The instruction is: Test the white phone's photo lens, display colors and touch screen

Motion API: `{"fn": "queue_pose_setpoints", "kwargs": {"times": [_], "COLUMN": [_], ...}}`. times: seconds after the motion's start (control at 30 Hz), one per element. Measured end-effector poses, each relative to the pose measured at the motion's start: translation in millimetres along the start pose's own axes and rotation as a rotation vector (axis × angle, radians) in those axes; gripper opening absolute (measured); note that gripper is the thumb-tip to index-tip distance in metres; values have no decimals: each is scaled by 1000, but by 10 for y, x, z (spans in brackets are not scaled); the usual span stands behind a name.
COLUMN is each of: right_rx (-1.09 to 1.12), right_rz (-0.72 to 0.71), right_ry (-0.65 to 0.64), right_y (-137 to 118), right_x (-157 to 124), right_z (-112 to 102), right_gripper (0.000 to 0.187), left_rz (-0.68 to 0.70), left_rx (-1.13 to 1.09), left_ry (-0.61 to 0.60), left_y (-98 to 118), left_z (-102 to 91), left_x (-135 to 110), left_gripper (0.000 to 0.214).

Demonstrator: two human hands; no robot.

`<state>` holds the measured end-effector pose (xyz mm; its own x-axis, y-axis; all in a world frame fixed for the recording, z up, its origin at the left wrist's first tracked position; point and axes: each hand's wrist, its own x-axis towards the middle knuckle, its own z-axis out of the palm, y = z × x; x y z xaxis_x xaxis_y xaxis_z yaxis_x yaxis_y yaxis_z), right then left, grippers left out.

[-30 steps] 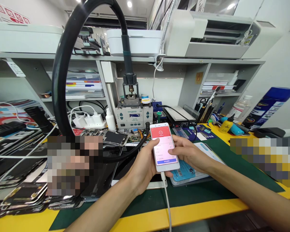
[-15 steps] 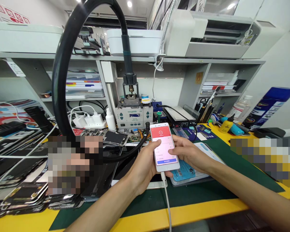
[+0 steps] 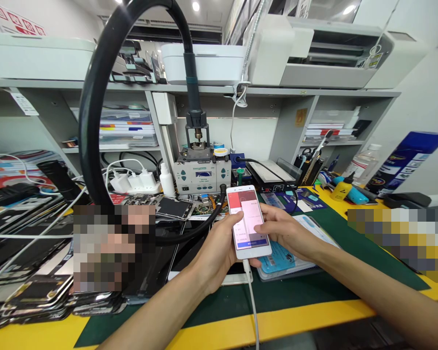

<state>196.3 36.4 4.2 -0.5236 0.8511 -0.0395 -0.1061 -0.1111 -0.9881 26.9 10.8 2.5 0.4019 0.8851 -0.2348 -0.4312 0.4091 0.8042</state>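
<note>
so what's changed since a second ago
On the white smartphone, a pale panel now covers the right part of the red-topped page. Nothing was let go: the left hand still holds the phone, the right hand stays at its screen, the white cable remains plugged in.

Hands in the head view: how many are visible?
2: the left hand holds the white phone and the right hand is at its screen. The pixelated patches may hide others.

Lettering on the phone (image 3: pixel 248 223) too small to read; left hand (image 3: pixel 219 245) partly hidden behind it; white cable (image 3: pixel 254 306) cut by bottom edge; pixelated patches (image 3: pixel 102 253) mask both sides.
</note>
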Motion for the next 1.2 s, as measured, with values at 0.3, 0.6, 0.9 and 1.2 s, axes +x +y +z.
{"fn": "queue_pose_setpoints", "kwargs": {"times": [0.3,0.6,0.9,1.2], "right_rx": [-65,-78,-50,-20], "right_rz": [-13,-13,-10,10], "right_ry": [-6,6,3,29], "right_y": [33,9,33,17], "right_x": [10,1,14,7], "right_z": [-49,-22,-32,-19], "right_gripper": [55,56,51,50], "left_rz": [-13,-9,9,6], "left_rx": [-18,-29,-64,-57], "left_ry": [-23,-25,-74,-57], "left_y": [9,10,-16,-16], "left_z": [0,-3,-39,-43], "left_x": [-16,-20,13,19], "left_gripper": [42,42,44,45]}}
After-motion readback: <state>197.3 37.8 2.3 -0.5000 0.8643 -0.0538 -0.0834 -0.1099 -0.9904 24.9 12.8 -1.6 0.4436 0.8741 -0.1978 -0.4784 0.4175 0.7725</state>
